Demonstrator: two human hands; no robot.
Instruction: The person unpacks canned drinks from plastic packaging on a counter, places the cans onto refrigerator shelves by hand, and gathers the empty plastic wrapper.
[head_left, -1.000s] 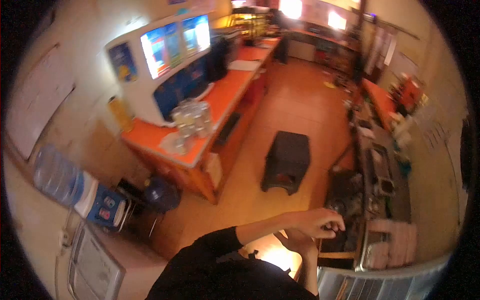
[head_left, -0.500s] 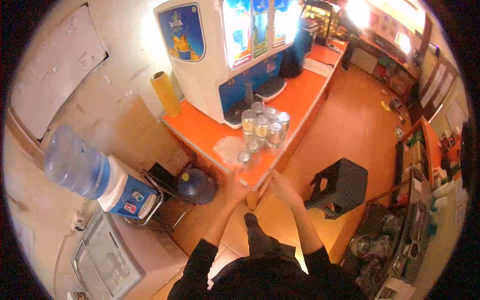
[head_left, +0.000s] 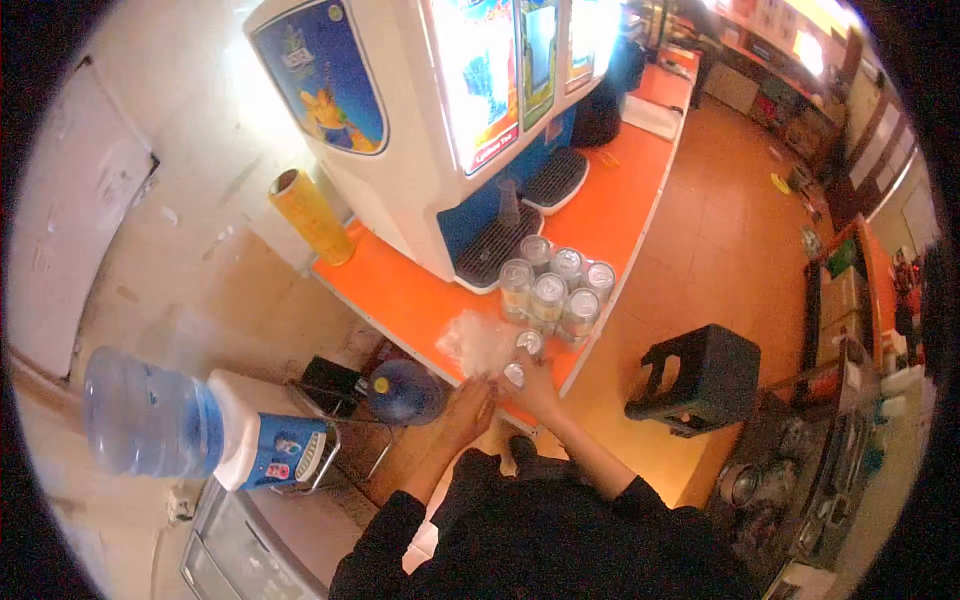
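Note:
A cluster of silver-topped drink cans (head_left: 548, 290) stands upright near the front corner of the orange counter. Two more cans, a nearer one (head_left: 513, 375) and one just behind it (head_left: 529, 343), stand in front of the cluster. My right hand (head_left: 540, 392) is at these front cans, its fingers curled along their right side and partly hidden. My left hand (head_left: 468, 410) is at the counter's front edge, fingers reaching forward beside the nearest can. Its fingertips are by a crumpled clear plastic sheet (head_left: 474, 342); whether they touch it is unclear.
A white drink dispenser (head_left: 390, 200) stands on the counter (head_left: 400, 290) beside a yellow roll (head_left: 312, 218). On the left are a water dispenser (head_left: 285, 450) and a blue water bottle (head_left: 405, 393) below the counter. A black stool (head_left: 700, 378) stands on the floor at right.
My view has moved closer to the counter. Both hands have moved forward from the counter corner, the right one reaching the front cans and the left one nearing the plastic.

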